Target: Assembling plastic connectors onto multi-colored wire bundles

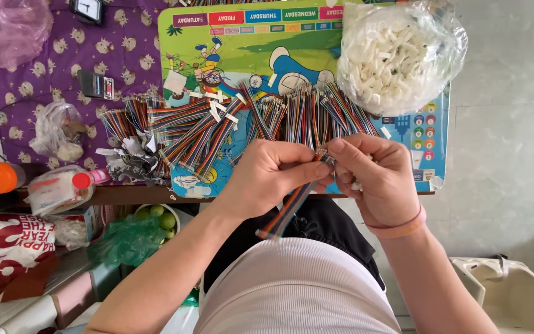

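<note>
Both forearms enter from the lower edge of the frame and converge at its centre, wrists slightly bent. The left hand [267,176] is curled, thumb and forefinger pinched together toward the right hand [375,176], whose fingers fold inward to meet them at centre frame. The right hand's lower fingers appear loosely closed, though the palm side is hidden.

From my remote seat I count two hands, left hand [267,176] and right hand [375,179], one rainbow ribbon cable [292,207] between them, one bag of white connectors [400,55], one pink wristband [403,227], and ribbon cables [217,133] heaped beyond counting.
</note>
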